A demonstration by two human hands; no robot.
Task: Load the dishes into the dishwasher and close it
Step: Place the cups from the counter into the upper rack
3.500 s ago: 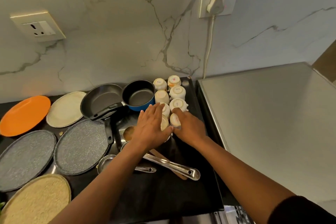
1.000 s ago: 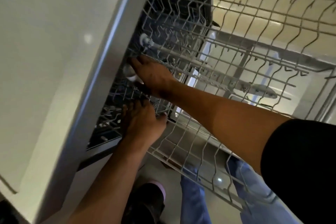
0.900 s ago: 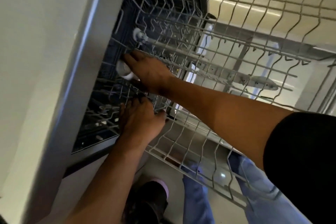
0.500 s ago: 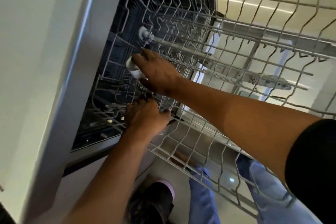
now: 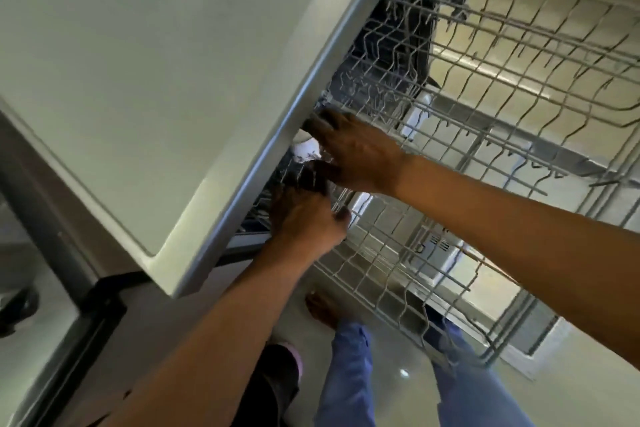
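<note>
1. I look down on a smooth, pale, glossy bench (image 5: 145,73) top with a rounded metal edge, overhanging the open dishwasher.
2. The pulled-out rack (image 5: 485,107) is thin grey coated wire, a grid with wavy prongs.
3. My right hand (image 5: 360,156) reaches to the rack's far corner, fingers curled round a small white cup (image 5: 306,151) with a faint printed pattern, half hidden under the bench edge.
4. My left hand (image 5: 306,222) sits just below, fingers curled among the wires; I cannot tell what it holds.
5. I can read no writing.
</note>
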